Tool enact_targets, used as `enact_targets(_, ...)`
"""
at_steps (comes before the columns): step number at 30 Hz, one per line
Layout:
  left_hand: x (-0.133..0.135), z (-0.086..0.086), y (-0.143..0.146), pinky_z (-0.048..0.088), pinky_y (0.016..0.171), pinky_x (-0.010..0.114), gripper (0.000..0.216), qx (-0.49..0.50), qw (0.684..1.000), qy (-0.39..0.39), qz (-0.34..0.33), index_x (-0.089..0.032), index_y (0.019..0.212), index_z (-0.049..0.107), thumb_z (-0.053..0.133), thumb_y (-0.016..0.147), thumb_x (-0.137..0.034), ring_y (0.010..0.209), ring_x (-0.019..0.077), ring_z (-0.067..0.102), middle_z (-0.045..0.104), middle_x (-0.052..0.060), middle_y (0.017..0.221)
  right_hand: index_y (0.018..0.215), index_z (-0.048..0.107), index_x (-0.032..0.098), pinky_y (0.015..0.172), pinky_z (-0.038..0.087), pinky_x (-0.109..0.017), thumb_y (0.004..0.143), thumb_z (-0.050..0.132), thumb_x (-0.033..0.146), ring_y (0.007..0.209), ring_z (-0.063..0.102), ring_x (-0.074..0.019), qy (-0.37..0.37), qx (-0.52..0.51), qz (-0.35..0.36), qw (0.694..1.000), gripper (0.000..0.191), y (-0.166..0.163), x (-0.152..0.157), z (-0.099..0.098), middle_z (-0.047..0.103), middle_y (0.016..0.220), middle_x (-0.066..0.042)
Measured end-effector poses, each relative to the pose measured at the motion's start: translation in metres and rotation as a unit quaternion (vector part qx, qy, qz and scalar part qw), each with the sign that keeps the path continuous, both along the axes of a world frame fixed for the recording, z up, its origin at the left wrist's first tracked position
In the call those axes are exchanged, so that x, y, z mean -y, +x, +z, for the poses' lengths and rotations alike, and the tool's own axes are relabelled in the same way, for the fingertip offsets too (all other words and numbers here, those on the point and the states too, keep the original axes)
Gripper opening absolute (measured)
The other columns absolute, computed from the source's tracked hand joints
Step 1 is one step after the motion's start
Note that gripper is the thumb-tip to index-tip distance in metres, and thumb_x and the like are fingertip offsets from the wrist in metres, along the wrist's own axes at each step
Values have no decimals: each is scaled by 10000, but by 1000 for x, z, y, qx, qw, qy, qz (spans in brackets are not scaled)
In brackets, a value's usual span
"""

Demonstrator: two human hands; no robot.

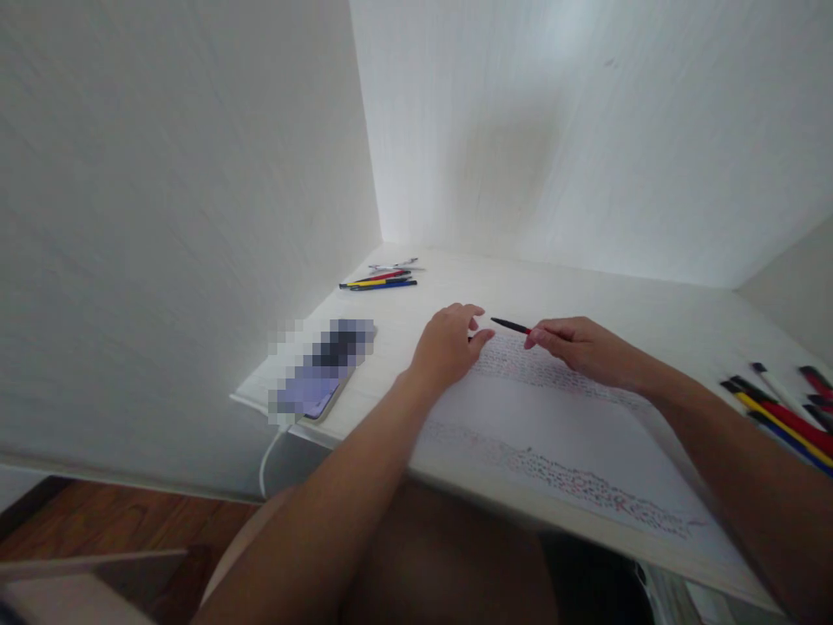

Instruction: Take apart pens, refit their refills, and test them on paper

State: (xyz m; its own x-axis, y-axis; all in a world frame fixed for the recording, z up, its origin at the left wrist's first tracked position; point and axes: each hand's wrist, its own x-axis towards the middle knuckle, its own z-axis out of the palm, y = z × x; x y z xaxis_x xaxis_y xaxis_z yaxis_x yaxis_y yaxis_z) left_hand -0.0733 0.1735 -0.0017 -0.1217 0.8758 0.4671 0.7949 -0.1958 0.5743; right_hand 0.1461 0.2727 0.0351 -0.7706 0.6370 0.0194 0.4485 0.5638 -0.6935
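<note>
A red and black pen (pixel 511 325) is pinched in my right hand (pixel 582 347), its black end pointing left toward my other hand. My left hand (pixel 449 343) rests at the upper left of a white sheet of paper (pixel 553 425), thumb and fingers apart. A small dark spot shows between the left thumb and fingers; I cannot make out what it is. Rows of small handwritten marks run across the paper's upper part, and dense marks in several colours fill its lower edge. Part of the writing is hidden by my hands.
Several pens (pixel 381 282) lie at the back left of the white desk (pixel 495 278). A phone (pixel 329 373), partly blurred out, sits on the left with a white cable (pixel 265 460). More pens (pixel 784 412) lie at the right. White panels (pixel 521 130) enclose the desk.
</note>
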Motion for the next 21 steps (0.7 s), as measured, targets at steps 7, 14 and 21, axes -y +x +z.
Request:
enact_targets(7, 8, 4, 9, 424, 707, 296, 295, -81, 991, -16, -101, -171, 827, 691, 559, 970, -392, 736, 155, 591, 695, 49, 831, 823, 776, 203, 440, 245, -243, 854, 708, 553, 497, 400, -116, -134, 18, 7, 991, 358, 13, -2, 5, 528, 580, -4)
enact_targets(14, 14, 3, 20, 418, 703, 316, 373, -127, 986, -48, -93, -176, 909, 678, 455, 1017, -454, 814, 191, 627, 708, 68, 904, 887, 755, 170, 429, 284, -237, 766, 799, 515, 497, 455, -124, -174, -39, -25, 984, 368, 15, -8, 4, 572, 595, -25)
enact_targets(21, 17, 6, 29, 396, 643, 308, 344, -104, 994, 9, -20, -195, 959, 665, 437, 1031, -443, 798, 177, 636, 715, 53, 932, 646, 563, 211, 451, 336, -289, 820, 742, 523, 500, 493, -154, -274, -251, -165, 914, 399, 5, 1, 15, 532, 568, -42)
